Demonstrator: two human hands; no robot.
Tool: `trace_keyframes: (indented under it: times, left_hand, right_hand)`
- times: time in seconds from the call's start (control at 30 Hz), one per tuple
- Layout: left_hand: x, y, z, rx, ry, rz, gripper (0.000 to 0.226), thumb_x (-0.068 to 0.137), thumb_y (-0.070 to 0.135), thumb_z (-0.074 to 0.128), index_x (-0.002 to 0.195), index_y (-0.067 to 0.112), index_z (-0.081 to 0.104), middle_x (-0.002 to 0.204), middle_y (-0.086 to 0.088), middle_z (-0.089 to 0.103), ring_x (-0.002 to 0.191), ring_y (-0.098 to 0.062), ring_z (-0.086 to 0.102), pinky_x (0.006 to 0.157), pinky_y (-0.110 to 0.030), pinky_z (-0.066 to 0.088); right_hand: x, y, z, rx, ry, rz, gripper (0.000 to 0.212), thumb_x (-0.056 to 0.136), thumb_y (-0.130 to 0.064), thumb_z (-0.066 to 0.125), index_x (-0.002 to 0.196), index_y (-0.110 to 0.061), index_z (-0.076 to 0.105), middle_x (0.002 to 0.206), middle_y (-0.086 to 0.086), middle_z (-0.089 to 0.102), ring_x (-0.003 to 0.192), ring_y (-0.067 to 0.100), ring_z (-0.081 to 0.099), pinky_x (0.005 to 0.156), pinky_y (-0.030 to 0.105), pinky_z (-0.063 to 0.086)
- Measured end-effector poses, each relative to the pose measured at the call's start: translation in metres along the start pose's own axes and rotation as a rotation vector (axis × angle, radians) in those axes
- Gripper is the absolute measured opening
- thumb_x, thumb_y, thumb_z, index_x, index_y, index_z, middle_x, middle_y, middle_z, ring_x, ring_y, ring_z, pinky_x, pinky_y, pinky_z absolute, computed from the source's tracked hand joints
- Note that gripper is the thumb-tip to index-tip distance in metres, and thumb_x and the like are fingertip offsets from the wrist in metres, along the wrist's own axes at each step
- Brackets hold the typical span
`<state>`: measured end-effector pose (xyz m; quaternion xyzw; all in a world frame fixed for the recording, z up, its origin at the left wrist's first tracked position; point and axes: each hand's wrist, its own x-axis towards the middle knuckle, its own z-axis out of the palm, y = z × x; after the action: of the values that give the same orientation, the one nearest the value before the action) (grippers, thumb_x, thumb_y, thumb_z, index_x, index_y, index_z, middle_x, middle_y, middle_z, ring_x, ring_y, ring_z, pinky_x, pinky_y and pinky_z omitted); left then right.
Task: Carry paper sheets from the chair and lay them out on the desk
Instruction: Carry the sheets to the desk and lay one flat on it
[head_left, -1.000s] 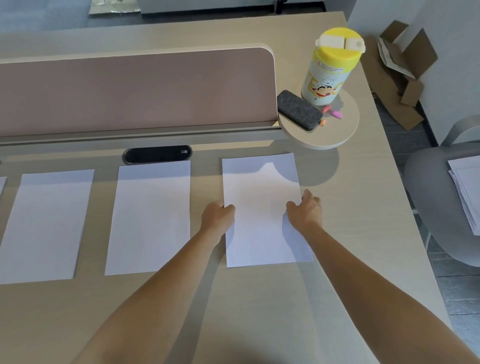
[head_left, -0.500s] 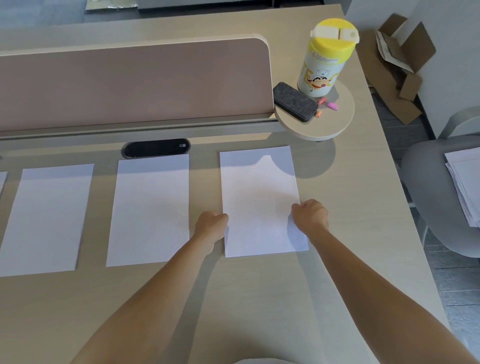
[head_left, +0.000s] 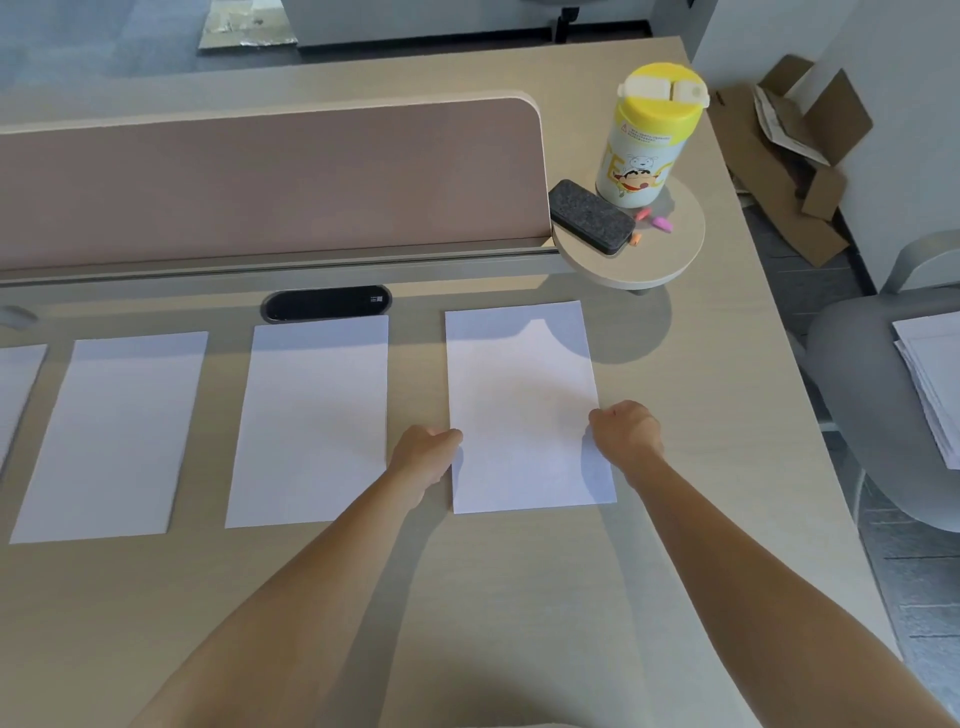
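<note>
My two forearms reach forward over the pale wooden table (head_left: 519, 613). My left hand (head_left: 423, 457) and right hand (head_left: 626, 434) sit at the two long edges of one white paper sheet (head_left: 519, 384), which lies flat between them. A second ago my hands were further up the sheet's sides with looser fingers. They have since slid back toward me, and my fingers (head_left: 452, 436) are curled in. The curl hides whether they pinch the paper or only rest against it.

The sheet has not shifted and lines up with the others, so I judge this one is placed and ready to let go.

Left of my left hand, three more sheets (head_left: 306, 415) lie in the same row, the farthest cut off by the frame. Well off to the right of my right hand, a grey chair (head_left: 852, 415) carries a stack of paper (head_left: 930, 384), so more sheets remain to fetch.

Beyond my fingers, a round shelf (head_left: 675, 265) holds a dark eraser (head_left: 589, 215) and a yellow-lidded bottle (head_left: 647, 140).
</note>
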<state>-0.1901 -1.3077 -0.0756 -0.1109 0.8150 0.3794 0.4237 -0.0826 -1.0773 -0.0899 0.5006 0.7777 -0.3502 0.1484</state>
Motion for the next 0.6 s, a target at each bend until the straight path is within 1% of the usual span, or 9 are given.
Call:
trace_keyframes:
  times: [0.03, 0.1, 0.13, 0.2, 0.27, 0.33, 0.47, 0.6]
  left_hand:
    - [-0.007, -0.002, -0.003, 0.023, -0.002, 0.017, 0.015, 0.080, 0.030, 0.053, 0.082, 0.016, 0.047, 0.079, -0.006, 0.042, 0.073, -0.019, 0.040, 0.069, -0.031, 0.038]
    - [-0.026, -0.006, -0.011, 0.038, -0.010, 0.023, 0.014, 0.088, 0.028, 0.055, 0.083, 0.014, 0.053, 0.078, -0.008, 0.047, 0.072, -0.021, 0.044, 0.065, -0.028, 0.040]
    - [-0.037, -0.008, -0.015, 0.045, -0.010, 0.012, 0.014, 0.090, 0.026, 0.055, 0.083, 0.013, 0.056, 0.079, -0.007, 0.052, 0.070, -0.022, 0.048, 0.064, -0.027, 0.043]
    - [-0.060, -0.015, -0.019, 0.068, -0.004, 0.023, 0.015, 0.089, 0.024, 0.055, 0.080, 0.013, 0.059, 0.079, -0.004, 0.059, 0.066, -0.019, 0.054, 0.065, -0.027, 0.047]
    - [-0.084, -0.022, -0.023, 0.099, 0.021, 0.079, 0.017, 0.087, 0.023, 0.055, 0.072, 0.014, 0.057, 0.073, -0.004, 0.057, 0.065, -0.020, 0.052, 0.065, -0.029, 0.043]
    - [-0.105, -0.030, -0.024, 0.143, 0.044, 0.132, 0.022, 0.084, 0.022, 0.054, 0.063, 0.017, 0.051, 0.068, -0.004, 0.053, 0.064, -0.020, 0.046, 0.064, -0.029, 0.038]
    - [-0.142, -0.038, -0.019, 0.236, 0.119, 0.182, 0.018, 0.084, 0.023, 0.052, 0.068, 0.015, 0.054, 0.070, -0.004, 0.056, 0.064, -0.021, 0.049, 0.065, -0.029, 0.040]
    - [-0.178, -0.043, -0.006, 0.358, 0.135, 0.241, 0.015, 0.083, 0.024, 0.051, 0.069, 0.018, 0.051, 0.070, -0.003, 0.052, 0.063, -0.020, 0.045, 0.066, -0.029, 0.036]
  right_hand:
    - [-0.004, 0.003, -0.003, -0.017, 0.006, -0.030, 0.017, 0.092, -0.016, 0.046, 0.088, -0.003, 0.055, 0.079, 0.006, 0.054, 0.064, 0.022, 0.049, 0.057, 0.026, 0.038]
    - [-0.017, 0.012, -0.010, -0.018, 0.014, -0.082, 0.021, 0.093, -0.020, 0.048, 0.104, -0.006, 0.059, 0.097, 0.008, 0.061, 0.083, 0.026, 0.059, 0.066, 0.027, 0.042]
    - [-0.023, 0.019, -0.014, -0.036, 0.017, -0.118, 0.026, 0.093, -0.022, 0.048, 0.112, -0.009, 0.060, 0.105, 0.008, 0.063, 0.093, 0.028, 0.060, 0.071, 0.028, 0.044]
    - [-0.032, 0.034, -0.020, -0.128, -0.001, -0.224, 0.031, 0.093, -0.027, 0.048, 0.119, -0.015, 0.061, 0.116, 0.006, 0.064, 0.102, 0.027, 0.060, 0.077, 0.029, 0.045]
    - [-0.040, 0.041, -0.030, -0.210, -0.022, -0.346, 0.031, 0.094, -0.032, 0.049, 0.119, -0.021, 0.063, 0.119, 0.002, 0.064, 0.105, 0.026, 0.061, 0.081, 0.029, 0.048]
    - [-0.050, 0.047, -0.043, -0.283, -0.028, -0.460, 0.029, 0.095, -0.036, 0.049, 0.116, -0.025, 0.064, 0.120, 0.001, 0.064, 0.108, 0.025, 0.061, 0.086, 0.032, 0.050]
    - [-0.080, 0.065, -0.071, -0.351, -0.028, -0.577, 0.028, 0.096, -0.038, 0.048, 0.117, -0.027, 0.062, 0.119, -0.001, 0.062, 0.107, 0.024, 0.061, 0.090, 0.037, 0.052]
    - [-0.112, 0.095, -0.093, -0.367, -0.037, -0.642, 0.027, 0.095, -0.037, 0.050, 0.116, -0.026, 0.063, 0.119, -0.001, 0.062, 0.107, 0.023, 0.061, 0.090, 0.038, 0.052]
